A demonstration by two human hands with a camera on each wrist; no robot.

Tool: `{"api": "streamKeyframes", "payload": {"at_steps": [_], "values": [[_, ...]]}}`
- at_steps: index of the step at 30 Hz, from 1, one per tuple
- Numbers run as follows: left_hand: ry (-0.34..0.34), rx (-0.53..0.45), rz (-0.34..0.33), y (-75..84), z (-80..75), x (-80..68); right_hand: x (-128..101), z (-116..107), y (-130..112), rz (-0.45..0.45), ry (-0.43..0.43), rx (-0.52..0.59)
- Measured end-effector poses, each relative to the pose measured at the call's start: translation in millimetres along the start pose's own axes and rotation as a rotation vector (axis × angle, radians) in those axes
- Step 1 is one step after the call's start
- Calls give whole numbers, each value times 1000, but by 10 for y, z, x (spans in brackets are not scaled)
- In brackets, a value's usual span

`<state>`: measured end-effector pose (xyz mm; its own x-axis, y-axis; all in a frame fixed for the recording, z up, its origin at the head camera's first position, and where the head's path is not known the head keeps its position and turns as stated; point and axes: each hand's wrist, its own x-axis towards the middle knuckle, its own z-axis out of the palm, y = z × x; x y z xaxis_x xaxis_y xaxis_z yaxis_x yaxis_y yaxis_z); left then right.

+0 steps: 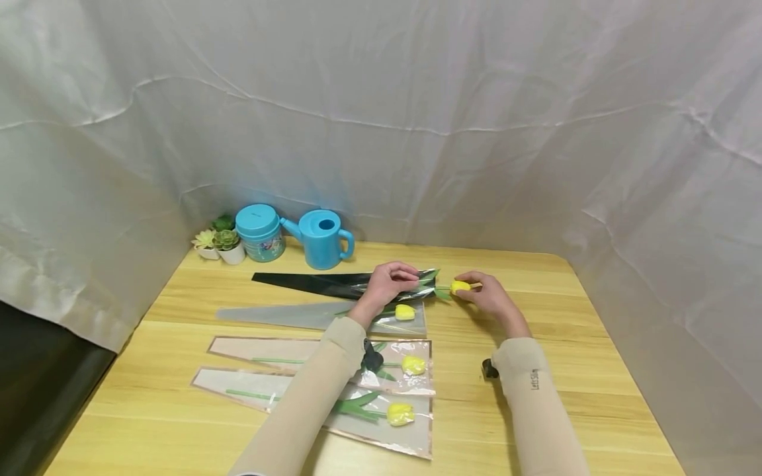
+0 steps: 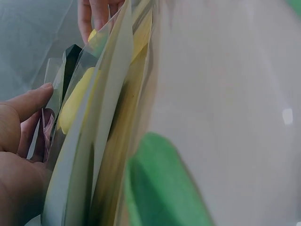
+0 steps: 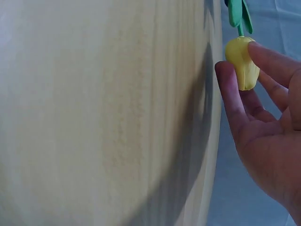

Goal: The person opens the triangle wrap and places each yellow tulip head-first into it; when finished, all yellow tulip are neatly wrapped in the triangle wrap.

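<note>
At the back of the table, a black flower sleeve with a clear front lies with its wide end to the right. My left hand holds this sleeve near its mouth; in the left wrist view the thumb and fingers are around the film's edge. A yellow artificial tulip has its green leaves at the sleeve's mouth and its stem running inside. My right hand pinches the tulip's head between thumb and fingers, just right of the sleeve.
In front lie a grey sleeve and two pinkish-edged clear sleeves, each with a yellow tulip inside; my left forearm crosses above them. A blue watering can, a blue lidded tub and small potted succulents stand at the back left. Grey curtains surround the table.
</note>
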<state>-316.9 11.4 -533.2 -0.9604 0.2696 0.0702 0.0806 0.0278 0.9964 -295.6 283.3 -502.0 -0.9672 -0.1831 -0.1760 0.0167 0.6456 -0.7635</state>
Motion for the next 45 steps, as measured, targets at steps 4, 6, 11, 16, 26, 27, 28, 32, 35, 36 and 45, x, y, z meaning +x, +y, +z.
{"api": "streamKeyframes", "payload": {"at_steps": [4, 6, 11, 16, 26, 27, 28, 32, 35, 36, 45], "values": [[-1, -2, 3, -9, 1, 7, -15, 8, 7, 10, 15, -3], [-1, -7, -3, -17, 0, 11, -19, 8, 5, 15, 19, 0], [-2, -12, -9, -17, -1, 14, -7, 9, -28, 26, 44, 9], [-17, -16, -5, 27, 8, 9, 21, 30, -106, -16, 61, 4], [-16, 0, 2, 71, 17, 6, 73, 127, -224, -56, 83, 3], [-15, 2, 4, 75, 18, 4, 75, 136, -232, -57, 83, 1], [-16, 3, 5, 79, 19, 4, 75, 145, -241, -56, 84, 1], [-28, 1, 8, 102, 30, -8, 58, 173, -278, -56, 92, 1], [-30, 19, 11, 128, 49, -15, 62, 192, -290, -63, 93, -1], [-29, 26, 14, 138, 57, -18, 66, 196, -290, -63, 91, -2], [-54, 89, 46, 164, 38, -39, 88, 225, -276, -45, 86, 22]]}}
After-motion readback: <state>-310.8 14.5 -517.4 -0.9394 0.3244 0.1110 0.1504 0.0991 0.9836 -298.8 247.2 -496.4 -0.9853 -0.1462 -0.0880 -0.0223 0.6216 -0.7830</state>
